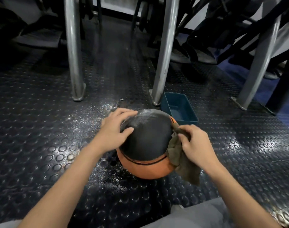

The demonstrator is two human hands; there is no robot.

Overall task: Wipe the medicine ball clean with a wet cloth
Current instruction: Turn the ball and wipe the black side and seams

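A black and orange medicine ball (147, 143) sits on the studded rubber floor in front of me, with white dust across its far top. My left hand (115, 130) rests on the ball's left side, fingers spread over the black panel. My right hand (195, 143) grips a brown-green cloth (181, 158) against the ball's right side. The cloth hangs down past the orange lower part.
A dark teal plastic tub (179, 106) stands just behind the ball to the right. Metal frame legs (74, 63) (163, 63) (258, 71) rise from the floor behind it. White dust (97, 112) speckles the floor to the ball's left. My grey-clad knees (203, 214) are at the bottom.
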